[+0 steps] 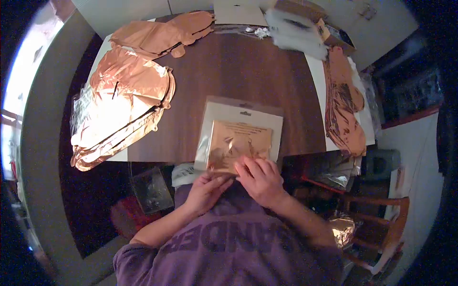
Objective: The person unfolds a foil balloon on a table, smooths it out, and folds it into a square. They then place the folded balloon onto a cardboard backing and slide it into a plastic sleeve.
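Observation:
A flat clear plastic packet (205, 138) lies at the front edge of the table, its lower end towards me. In it are a white card (224, 110) with a hang hole and a folded copper-coloured foil piece (240, 136) with fine print along its top. My left hand (208, 189) grips the packet's lower edge, thumb and fingers closed. Just to the right, my right hand (261, 181) has its fingers curled in a pinch at the same edge, over the bottom of the foil. The fingertips are partly hidden.
Flat copper foil shapes are piled on the table's left (129, 95), back left (162, 33) and right side (341, 102). Clear plastic bags (296, 31) and an open box (338, 35) stand at the back right. A wooden chair (396, 224) is at the lower right.

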`<state>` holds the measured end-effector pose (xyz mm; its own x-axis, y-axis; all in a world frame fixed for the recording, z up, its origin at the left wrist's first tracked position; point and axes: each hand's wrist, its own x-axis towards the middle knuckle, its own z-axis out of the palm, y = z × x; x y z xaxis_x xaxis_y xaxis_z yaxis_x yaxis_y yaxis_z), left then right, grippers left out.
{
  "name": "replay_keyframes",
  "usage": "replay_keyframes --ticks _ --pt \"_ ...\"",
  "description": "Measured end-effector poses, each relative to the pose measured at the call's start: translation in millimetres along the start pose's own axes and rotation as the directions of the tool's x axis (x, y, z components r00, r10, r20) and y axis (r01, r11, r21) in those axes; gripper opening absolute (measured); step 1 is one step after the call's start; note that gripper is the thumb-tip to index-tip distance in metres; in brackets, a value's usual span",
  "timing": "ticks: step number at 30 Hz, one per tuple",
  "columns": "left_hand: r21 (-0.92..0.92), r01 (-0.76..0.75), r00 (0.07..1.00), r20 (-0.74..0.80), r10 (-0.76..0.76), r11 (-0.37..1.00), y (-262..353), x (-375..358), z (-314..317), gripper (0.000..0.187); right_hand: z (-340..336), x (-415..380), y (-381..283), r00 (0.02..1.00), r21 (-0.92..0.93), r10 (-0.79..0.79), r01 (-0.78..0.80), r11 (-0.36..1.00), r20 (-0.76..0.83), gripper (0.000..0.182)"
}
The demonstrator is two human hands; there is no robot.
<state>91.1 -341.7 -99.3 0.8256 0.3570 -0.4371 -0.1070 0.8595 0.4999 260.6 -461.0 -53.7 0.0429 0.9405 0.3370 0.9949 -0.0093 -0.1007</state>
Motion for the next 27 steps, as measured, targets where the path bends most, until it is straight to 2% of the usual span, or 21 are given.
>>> replay_keyframes --ticks 3,6,9,10,12,15,18,21,24,27 --pt "-0.038 0.08 0.997 0.024 -0.079 0.996 -0.4 9.4 5.3 0.025 7.3 8.0 -1.8 1.0 -0.048 0.02 -0.02 0.999 -0.003 0.042" --pt "-0.073 -0.005 0.993 0.12 0.014 0.997 -4.9 24.3 7.5 0.024 5.6 12.3 -2.6 0.998 -0.137 0.063 -0.064 0.988 -0.014 0.043" --pt "-0.063 -0.034 0.996 0.082 0.039 0.997 -11.1 32.1 5.8 0.023 5.9 10.4 0.8 0.996 -0.132 0.069 -0.077 0.988 -0.062 0.044" --pt "0.106 -0.016 0.998 0.058 0.01 0.994 -9.3 29.9 11.7 0.023 4.8 9.6 1.1 0.994 -0.135 0.073 -0.083 0.987 -0.078 0.043" --pt "0.43 0.031 0.999 0.0 -0.034 0.902 -3.8 21.9 25.2 0.024 2.1 9.4 1.6 0.991 -0.13 0.097 -0.109 0.986 -0.096 0.043" --pt "0.311 0.004 0.997 0.073 -0.028 0.95 -9.6 23.4 21.5 0.025 -2.6 11.4 3.4 0.984 -0.115 0.127 -0.141 0.983 -0.121 0.04" --pt "0.298 0.007 0.993 0.107 -0.041 0.955 -11.9 28.5 17.7 0.026 -7.3 9.5 1.6 0.98 -0.13 0.121 -0.142 0.981 -0.156 0.038" --pt "0.299 0.026 0.996 0.079 -0.052 0.954 -11.6 28.7 20.9 0.025 -8.1 4.2 -4.4 0.981 -0.146 0.13 -0.151 0.978 -0.146 0.039" --pt "0.348 -0.053 0.99 0.141 0.004 0.936 -19.0 37.1 17.6 0.025 -5.6 -1.8 1.5 0.986 -0.178 0.089 -0.114 0.977 -0.142 0.041" --pt "0.39 -0.055 0.993 0.12 0.009 0.919 -17.3 36.3 19.9 0.027 -11.7 -8.0 8.0 0.992 -0.187 0.036 -0.058 0.981 -0.122 0.038"
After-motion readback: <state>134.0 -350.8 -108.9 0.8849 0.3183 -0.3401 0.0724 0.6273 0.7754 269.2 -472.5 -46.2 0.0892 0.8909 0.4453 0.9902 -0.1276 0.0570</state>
